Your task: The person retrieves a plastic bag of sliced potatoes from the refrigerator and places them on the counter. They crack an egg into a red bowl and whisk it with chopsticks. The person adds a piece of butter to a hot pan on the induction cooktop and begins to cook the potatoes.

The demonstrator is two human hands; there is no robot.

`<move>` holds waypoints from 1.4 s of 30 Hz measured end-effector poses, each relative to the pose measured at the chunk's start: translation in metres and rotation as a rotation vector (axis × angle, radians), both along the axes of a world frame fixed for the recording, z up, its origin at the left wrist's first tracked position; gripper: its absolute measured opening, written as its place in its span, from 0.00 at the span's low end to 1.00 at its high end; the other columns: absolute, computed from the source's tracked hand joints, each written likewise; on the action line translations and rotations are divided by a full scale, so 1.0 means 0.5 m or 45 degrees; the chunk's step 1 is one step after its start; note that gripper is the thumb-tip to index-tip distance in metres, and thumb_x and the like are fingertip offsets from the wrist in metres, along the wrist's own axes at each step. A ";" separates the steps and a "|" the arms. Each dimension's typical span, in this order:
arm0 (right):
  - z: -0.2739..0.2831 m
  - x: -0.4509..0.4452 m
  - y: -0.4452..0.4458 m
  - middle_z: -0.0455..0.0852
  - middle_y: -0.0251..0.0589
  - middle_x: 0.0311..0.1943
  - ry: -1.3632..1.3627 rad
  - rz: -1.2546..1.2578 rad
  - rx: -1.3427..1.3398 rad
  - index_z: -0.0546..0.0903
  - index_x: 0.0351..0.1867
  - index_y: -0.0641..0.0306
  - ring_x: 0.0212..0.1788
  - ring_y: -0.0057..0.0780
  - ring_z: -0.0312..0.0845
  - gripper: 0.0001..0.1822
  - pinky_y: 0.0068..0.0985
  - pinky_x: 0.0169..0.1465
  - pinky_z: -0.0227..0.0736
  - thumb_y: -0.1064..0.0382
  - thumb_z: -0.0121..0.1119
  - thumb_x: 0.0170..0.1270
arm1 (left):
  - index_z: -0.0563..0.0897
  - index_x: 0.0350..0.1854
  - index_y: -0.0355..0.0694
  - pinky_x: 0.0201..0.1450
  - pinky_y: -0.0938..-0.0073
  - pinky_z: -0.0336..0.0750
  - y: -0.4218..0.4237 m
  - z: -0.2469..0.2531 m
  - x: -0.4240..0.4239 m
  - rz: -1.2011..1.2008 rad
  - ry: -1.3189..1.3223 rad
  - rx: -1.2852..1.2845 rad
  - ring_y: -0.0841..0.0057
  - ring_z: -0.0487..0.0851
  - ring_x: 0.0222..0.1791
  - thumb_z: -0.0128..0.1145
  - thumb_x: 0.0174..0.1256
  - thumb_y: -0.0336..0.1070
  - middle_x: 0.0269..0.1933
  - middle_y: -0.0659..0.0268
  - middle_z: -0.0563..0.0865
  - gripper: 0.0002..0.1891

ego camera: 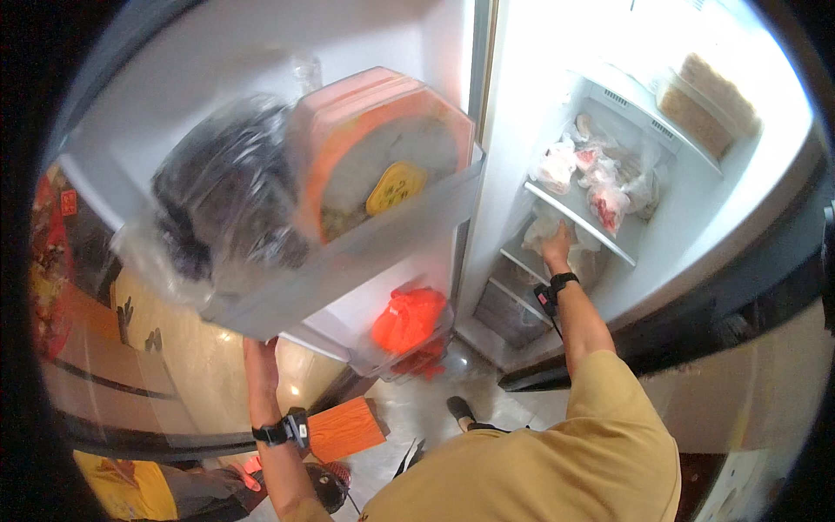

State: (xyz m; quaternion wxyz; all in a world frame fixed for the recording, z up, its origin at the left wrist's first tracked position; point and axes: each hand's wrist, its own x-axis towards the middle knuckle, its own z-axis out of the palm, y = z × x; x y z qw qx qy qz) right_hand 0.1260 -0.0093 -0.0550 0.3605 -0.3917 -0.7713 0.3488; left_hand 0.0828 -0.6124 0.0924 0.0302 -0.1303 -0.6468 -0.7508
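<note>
My right hand [558, 245] reaches into a refrigerator compartment, at a whitish plastic bag [541, 232] below a shelf edge; whether its fingers grip the bag I cannot tell. On the shelf above lie several plastic bags of meat [607, 189]. My left hand [261, 349] is at the lower edge of the refrigerator's swung-out door, its fingers mostly hidden behind the door bin [365, 254]. That bin holds a dark item in clear plastic [222, 176] and an octagonal box with a transparent lid [391, 156]. A red plastic bag [409, 320] sits in a lower door bin.
Packs of brownish food [708, 104] stand on the upper right shelf. Lower shelves hold more bagged items [512, 310]. An orange wood-grain board [347, 429] is beside my left forearm. Another person's yellow clothing [137, 486] shows at lower left.
</note>
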 end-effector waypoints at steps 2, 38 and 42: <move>-0.016 0.046 -0.019 0.67 0.57 0.55 -0.006 -0.062 0.075 0.63 0.59 0.70 0.57 0.47 0.64 0.34 0.32 0.60 0.60 0.63 0.60 0.48 | 0.62 0.63 0.45 0.59 0.67 0.60 0.022 0.017 -0.001 -0.049 -0.003 -0.019 0.73 0.64 0.60 0.42 0.66 0.50 0.60 0.67 0.67 0.25; 0.649 0.865 -1.030 0.77 0.40 0.40 0.474 2.029 1.168 0.73 0.55 0.59 0.47 0.35 0.73 0.23 0.27 0.44 0.68 0.62 0.51 0.56 | 0.49 0.66 0.41 0.60 0.70 0.60 -0.063 -0.001 0.091 -0.251 0.346 -0.354 0.66 0.63 0.59 0.37 0.56 0.24 0.62 0.58 0.61 0.32; 0.612 0.846 -0.879 0.78 0.45 0.39 0.532 2.346 0.829 0.74 0.42 0.63 0.40 0.37 0.74 0.13 0.28 0.40 0.70 0.63 0.54 0.55 | 0.44 0.68 0.41 0.65 0.65 0.54 -0.056 0.004 0.168 0.122 0.687 -0.528 0.61 0.55 0.65 0.50 0.57 0.32 0.67 0.52 0.53 0.38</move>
